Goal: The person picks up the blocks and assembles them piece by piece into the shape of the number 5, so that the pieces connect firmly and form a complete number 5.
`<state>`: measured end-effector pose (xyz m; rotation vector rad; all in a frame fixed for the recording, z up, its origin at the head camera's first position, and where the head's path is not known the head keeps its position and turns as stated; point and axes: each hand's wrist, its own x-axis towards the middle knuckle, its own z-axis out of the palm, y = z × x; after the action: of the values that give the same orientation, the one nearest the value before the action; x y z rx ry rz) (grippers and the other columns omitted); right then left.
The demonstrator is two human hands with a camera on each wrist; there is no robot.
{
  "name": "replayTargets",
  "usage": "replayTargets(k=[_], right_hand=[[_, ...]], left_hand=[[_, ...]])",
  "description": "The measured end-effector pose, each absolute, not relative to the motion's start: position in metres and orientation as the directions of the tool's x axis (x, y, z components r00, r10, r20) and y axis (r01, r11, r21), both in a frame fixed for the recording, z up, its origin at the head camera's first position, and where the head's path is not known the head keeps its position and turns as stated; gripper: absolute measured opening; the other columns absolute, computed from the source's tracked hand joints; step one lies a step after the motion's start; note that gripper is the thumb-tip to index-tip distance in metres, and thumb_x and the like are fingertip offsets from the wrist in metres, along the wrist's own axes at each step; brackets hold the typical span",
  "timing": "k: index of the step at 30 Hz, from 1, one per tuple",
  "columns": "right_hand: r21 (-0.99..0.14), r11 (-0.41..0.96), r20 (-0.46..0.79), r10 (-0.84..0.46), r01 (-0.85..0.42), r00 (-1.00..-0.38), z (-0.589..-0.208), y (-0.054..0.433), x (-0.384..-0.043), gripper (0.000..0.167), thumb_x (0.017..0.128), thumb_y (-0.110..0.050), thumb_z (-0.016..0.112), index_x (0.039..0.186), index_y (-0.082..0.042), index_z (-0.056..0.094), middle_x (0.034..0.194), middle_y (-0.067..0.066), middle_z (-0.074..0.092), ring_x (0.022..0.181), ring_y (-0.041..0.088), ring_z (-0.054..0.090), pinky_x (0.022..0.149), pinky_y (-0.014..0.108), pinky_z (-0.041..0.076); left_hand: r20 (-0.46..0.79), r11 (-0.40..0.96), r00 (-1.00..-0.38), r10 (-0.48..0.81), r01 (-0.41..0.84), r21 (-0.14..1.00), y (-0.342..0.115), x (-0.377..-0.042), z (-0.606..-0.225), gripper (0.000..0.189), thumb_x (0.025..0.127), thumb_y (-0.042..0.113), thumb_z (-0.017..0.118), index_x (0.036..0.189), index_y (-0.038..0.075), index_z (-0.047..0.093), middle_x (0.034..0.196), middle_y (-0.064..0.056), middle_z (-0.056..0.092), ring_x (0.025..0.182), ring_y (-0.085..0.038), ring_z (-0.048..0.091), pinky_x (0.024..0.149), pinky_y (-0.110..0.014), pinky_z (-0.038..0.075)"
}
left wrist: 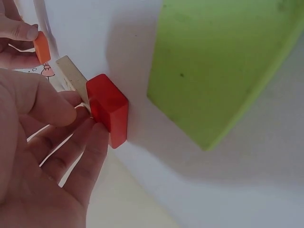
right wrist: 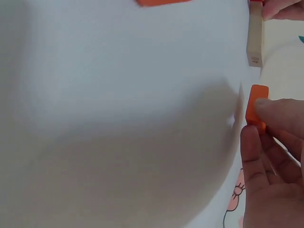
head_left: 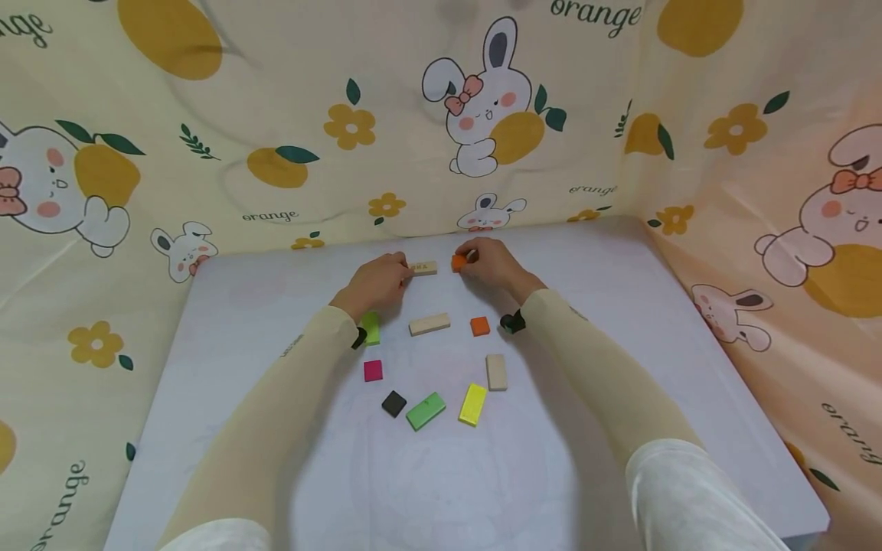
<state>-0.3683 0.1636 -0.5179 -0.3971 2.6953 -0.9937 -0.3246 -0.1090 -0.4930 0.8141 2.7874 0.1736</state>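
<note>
At the back of the table, my left hand (head_left: pixel 377 285) has its fingertips on a red block (left wrist: pixel 108 109), which the hand hides in the head view. That block stands against one end of a plain wooden block (head_left: pixel 423 268) with small markings. To the right, my right hand (head_left: pixel 498 265) pinches an orange block (head_left: pixel 458 263) between thumb and fingers. In the right wrist view the orange block (right wrist: pixel 257 107) is a short gap away from the wooden block's other end (right wrist: pixel 255 52). A light green block (head_left: pixel 372 327) lies under my left wrist.
Nearer me on the white table (head_left: pixel 427 490) lie wooden blocks (head_left: pixel 429 324) (head_left: pixel 496 373), an orange square block (head_left: pixel 480 327), a crimson one (head_left: pixel 373 371), a black one (head_left: pixel 394 404), a green one (head_left: pixel 426 412) and a yellow one (head_left: pixel 472 405). Printed cloth (head_left: pixel 400 53) hangs behind.
</note>
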Motion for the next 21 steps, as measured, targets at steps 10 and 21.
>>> replayTargets(k=[10, 21], right_hand=[[-0.663, 0.719, -0.107, -0.371, -0.212, -0.923, -0.514, 0.148, -0.374, 0.039, 0.098, -0.010, 0.081, 0.136, -0.004, 0.074, 0.129, 0.011, 0.071, 0.107, 0.027, 0.064, 0.091, 0.040, 0.055], [-0.657, 0.724, -0.128, -0.382, -0.210, -0.915, -0.515, 0.137, -0.373, 0.040, 0.097, -0.014, 0.083, 0.135, -0.005, 0.074, 0.129, 0.010, 0.071, 0.108, 0.026, 0.065, 0.093, 0.040, 0.055]], left_hand=[[-0.188, 0.840, -0.821, 0.539, 0.510, 0.183, -0.110, -0.326, -0.493, 0.036, 0.107, 0.011, 0.064, 0.142, 0.008, 0.073, 0.133, -0.010, 0.062, 0.118, -0.027, 0.058, 0.107, -0.043, 0.051], [-0.197, 0.837, -0.815, 0.544, 0.511, 0.196, -0.108, -0.326, -0.489, 0.030, 0.106, 0.010, 0.064, 0.133, 0.007, 0.076, 0.130, -0.010, 0.061, 0.116, -0.027, 0.058, 0.104, -0.042, 0.052]])
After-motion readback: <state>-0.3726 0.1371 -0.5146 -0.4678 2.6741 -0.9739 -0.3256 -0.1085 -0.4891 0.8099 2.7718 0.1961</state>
